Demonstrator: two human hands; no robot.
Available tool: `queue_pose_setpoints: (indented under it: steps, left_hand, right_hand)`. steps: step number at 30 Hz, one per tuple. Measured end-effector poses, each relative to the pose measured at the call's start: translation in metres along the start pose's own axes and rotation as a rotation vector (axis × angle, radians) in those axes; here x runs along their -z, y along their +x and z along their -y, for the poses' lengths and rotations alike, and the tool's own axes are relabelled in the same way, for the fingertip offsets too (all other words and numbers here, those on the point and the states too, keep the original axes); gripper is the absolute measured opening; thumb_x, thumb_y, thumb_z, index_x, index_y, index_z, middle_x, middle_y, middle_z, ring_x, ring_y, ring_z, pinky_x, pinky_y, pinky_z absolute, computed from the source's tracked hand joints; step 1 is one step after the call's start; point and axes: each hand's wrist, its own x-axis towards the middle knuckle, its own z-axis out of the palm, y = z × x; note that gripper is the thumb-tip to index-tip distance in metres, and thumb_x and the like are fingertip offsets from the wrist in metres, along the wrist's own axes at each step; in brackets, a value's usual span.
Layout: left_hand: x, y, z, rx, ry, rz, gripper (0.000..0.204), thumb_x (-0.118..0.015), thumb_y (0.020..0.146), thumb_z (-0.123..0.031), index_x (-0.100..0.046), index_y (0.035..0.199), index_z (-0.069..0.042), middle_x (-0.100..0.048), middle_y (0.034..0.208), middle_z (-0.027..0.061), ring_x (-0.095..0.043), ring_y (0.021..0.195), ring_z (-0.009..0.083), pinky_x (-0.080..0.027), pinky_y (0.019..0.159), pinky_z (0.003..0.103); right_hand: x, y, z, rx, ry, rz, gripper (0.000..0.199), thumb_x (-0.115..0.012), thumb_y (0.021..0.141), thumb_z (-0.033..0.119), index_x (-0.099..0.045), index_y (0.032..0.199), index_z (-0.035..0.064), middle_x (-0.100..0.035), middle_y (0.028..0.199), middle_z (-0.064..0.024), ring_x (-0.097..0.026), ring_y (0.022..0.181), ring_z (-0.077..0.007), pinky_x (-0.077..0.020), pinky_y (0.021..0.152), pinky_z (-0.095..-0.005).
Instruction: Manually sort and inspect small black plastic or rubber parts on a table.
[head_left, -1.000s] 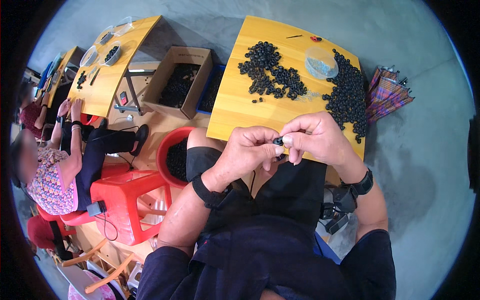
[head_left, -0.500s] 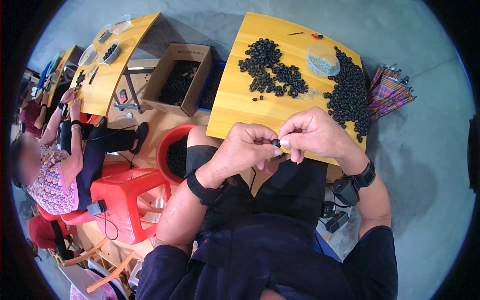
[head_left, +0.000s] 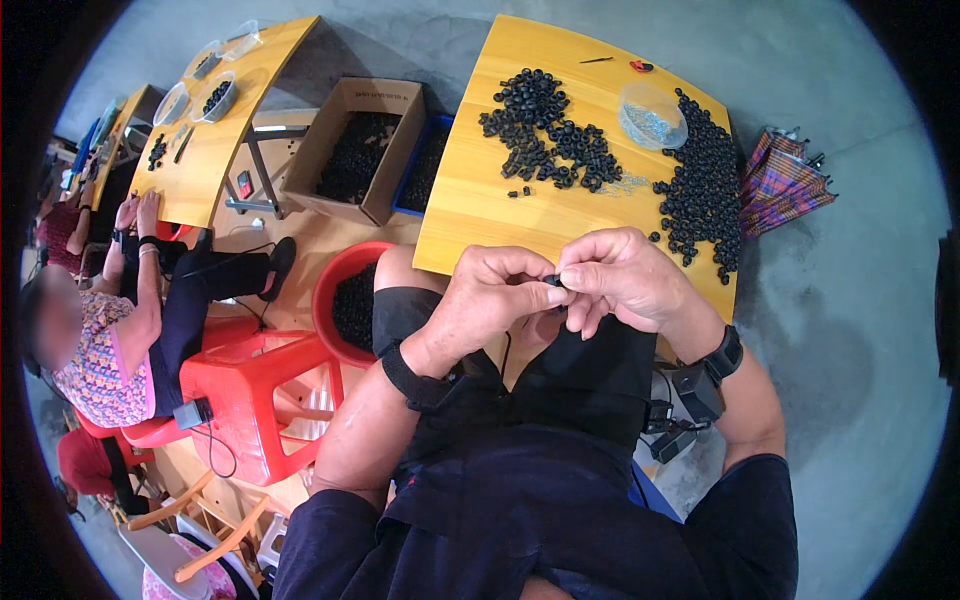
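Over my lap, at the table's near edge, my two hands meet fingertip to fingertip. My left hand [head_left: 492, 302] pinches a small black round part [head_left: 554, 281] between thumb and forefinger, and the fingers cover most of it. Closed against that part is my right hand [head_left: 632, 282], its thumb and forefinger pressed together; anything tiny between them is hidden. On the yellow table [head_left: 465, 215] ahead lie a loose pile of black ring-like parts [head_left: 545, 135] and a larger spread of them [head_left: 700, 185] at the right. Small silvery metal pieces [head_left: 628, 184] lie between.
A clear plastic bowl [head_left: 652, 118] with silvery pieces stands on the table, near a red-and-black small object [head_left: 641, 66]. Left of the table are a cardboard box [head_left: 385, 190], a red tub [head_left: 325, 290] of black parts and a red stool [head_left: 235, 385]. A co-worker [head_left: 110, 340] sits farther left.
My right hand has shifted slightly down and turned in, its fingers now covering more of the black part. My left hand stays nearly in place. The view has tilted a little.
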Motion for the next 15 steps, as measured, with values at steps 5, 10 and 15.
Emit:
queue_pose_setpoints:
  steps: [5,10,15]
  left_hand:
    - [-0.002,0.000,0.005,0.019,-0.064,0.025,0.011,-0.070,0.083,-0.004,-0.068,0.093,0.001,-0.065,0.078,-0.0008,-0.054,0.069,0.0036,-0.043,0.060,0.018]
    - [-0.001,0.001,0.002,0.049,-0.087,0.110,0.012,-0.070,0.083,-0.002,-0.068,0.095,0.001,-0.065,0.080,-0.0007,-0.054,0.069,0.0031,-0.043,0.060,0.018]
    - [-0.003,0.000,0.005,0.018,-0.008,0.176,0.013,-0.070,0.083,-0.001,-0.068,0.095,0.001,-0.066,0.082,0.0000,-0.057,0.072,0.0034,-0.046,0.063,0.018]
  right_hand:
    - [-0.004,-0.009,-0.006,0.007,0.097,-0.006,0.020,-0.061,0.091,0.013,-0.060,0.102,-0.0040,-0.066,0.087,-0.0138,-0.070,0.072,-0.0229,-0.0594,0.056,-0.0294]
    - [-0.005,-0.015,-0.008,0.111,0.069,0.006,0.019,-0.061,0.091,0.011,-0.061,0.101,-0.0048,-0.067,0.087,-0.0152,-0.070,0.075,-0.0240,-0.0598,0.059,-0.0293]
    - [-0.003,-0.018,-0.015,0.123,0.097,0.066,0.015,-0.060,0.091,0.008,-0.060,0.099,-0.0054,-0.067,0.087,-0.0162,-0.070,0.076,-0.0246,-0.0604,0.061,-0.0301]
